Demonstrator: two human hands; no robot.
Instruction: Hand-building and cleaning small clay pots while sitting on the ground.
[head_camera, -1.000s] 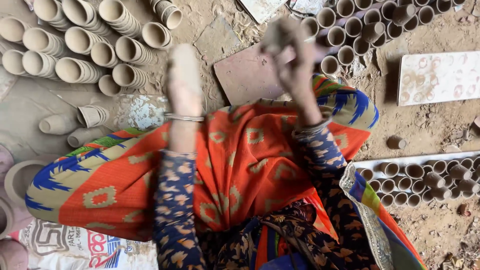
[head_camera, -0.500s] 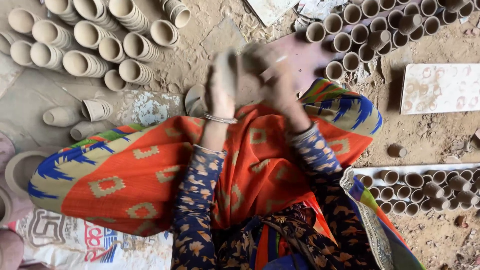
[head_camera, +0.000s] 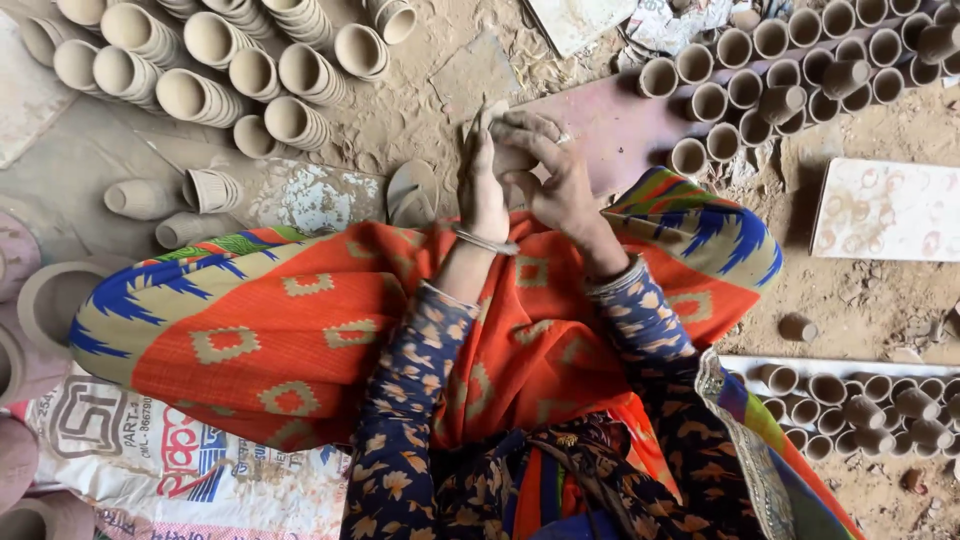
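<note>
Clay is now pressed between left hand and right hand, both clamped on it, brought together above the orange cloth since a second ago.

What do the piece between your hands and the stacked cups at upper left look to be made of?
Piece between the hands: looks like damp grey clay, matte and smeared onto the fingers. Stacked cups: apparently unfired clay, pale beige, dusty, unglazed, with thin uneven rims. Whether any are fired cannot be told.
</note>
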